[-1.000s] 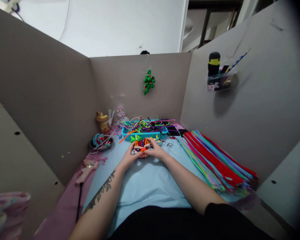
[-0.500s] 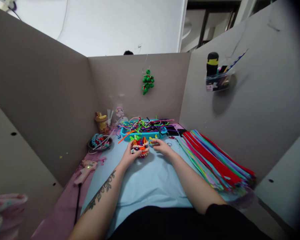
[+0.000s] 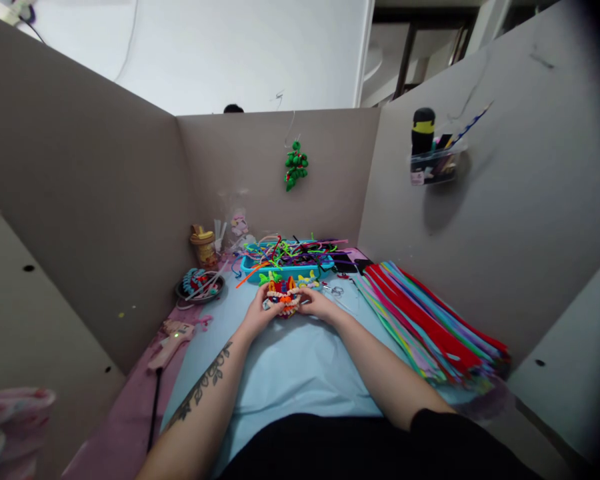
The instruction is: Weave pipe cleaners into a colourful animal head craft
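Note:
Between my hands sits a pipe-cleaner figure (image 3: 286, 301) in red, orange, white and dark blue, with two upright ear-like points. My left hand (image 3: 260, 310) grips its left side, the thumb across the front. From the right, my right hand (image 3: 316, 303) has its fingers and thumb closed on the figure's other edge. Just behind it lie a green-and-yellow fuzzy piece (image 3: 270, 277) and a pale yellow and blue fuzzy piece (image 3: 309, 281). Scissors (image 3: 334, 290) rest on the light blue mat to the right of my right hand.
A blue tray (image 3: 250, 272) heaped with pipe cleaners stands behind. Bundled long pipe cleaners (image 3: 430, 320) lie at right. At left are a dark bowl (image 3: 200, 290), a pink glue gun (image 3: 173, 343) and a lidded cup (image 3: 205, 248). A green ornament (image 3: 296, 165) hangs on the back partition.
My right hand has moved left and closed on the figure's right side; before, it was apart from it. The scissors now show more. The dark hair top beyond the partition has shifted left.

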`<control>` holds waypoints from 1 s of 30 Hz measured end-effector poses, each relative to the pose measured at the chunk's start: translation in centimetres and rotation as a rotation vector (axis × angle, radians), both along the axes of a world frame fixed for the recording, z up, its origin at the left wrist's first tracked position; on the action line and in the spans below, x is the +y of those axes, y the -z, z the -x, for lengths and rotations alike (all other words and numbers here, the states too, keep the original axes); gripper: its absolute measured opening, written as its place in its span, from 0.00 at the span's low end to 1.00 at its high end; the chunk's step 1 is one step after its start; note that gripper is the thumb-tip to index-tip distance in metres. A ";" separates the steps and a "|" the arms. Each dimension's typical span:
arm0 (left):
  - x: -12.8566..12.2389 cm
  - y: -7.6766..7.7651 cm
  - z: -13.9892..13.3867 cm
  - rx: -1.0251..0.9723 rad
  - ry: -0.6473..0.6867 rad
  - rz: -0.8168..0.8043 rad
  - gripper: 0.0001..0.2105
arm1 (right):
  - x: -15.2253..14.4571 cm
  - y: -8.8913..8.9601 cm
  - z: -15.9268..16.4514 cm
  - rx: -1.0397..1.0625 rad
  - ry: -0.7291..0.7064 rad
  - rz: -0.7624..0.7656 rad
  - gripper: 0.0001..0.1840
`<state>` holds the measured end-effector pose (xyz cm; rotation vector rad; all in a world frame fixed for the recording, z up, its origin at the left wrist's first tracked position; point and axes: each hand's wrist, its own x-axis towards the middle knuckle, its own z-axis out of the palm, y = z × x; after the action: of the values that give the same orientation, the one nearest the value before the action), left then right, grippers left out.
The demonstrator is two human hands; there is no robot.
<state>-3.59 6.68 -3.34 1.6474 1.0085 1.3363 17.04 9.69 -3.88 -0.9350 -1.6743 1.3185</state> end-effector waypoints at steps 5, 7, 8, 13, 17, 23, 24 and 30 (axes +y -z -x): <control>0.2 0.0 0.1 -0.048 -0.017 0.037 0.33 | 0.2 -0.7 -0.5 0.070 -0.074 -0.097 0.26; 0.3 0.0 0.2 -0.047 -0.009 0.039 0.34 | 0.4 -0.6 -0.3 0.063 -0.026 -0.148 0.23; 0.3 0.1 0.2 -0.041 -0.004 0.034 0.34 | 0.4 -0.5 -0.2 0.053 0.003 -0.162 0.21; 0.3 0.1 0.1 -0.042 0.026 0.034 0.36 | 0.8 0.1 0.2 0.009 0.103 -0.181 0.17; 0.1 -0.3 0.1 -0.071 0.042 0.057 0.38 | 1.0 0.3 0.2 -0.029 0.164 -0.189 0.12; 0.0 -0.5 0.0 -0.092 0.025 0.064 0.37 | 1.1 0.5 0.2 -0.061 0.209 -0.201 0.11; 0.1 -0.5 0.0 -0.090 0.025 0.055 0.36 | 1.1 0.5 0.1 -0.060 0.206 -0.201 0.10; -0.1 -0.8 -0.2 -0.008 0.068 0.002 0.28 | 1.0 -0.2 -0.3 0.028 0.185 -0.220 0.16</control>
<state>-3.42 6.59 -2.49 1.6588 0.9400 1.2960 17.37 10.72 -3.67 -0.9114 -1.6314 0.9984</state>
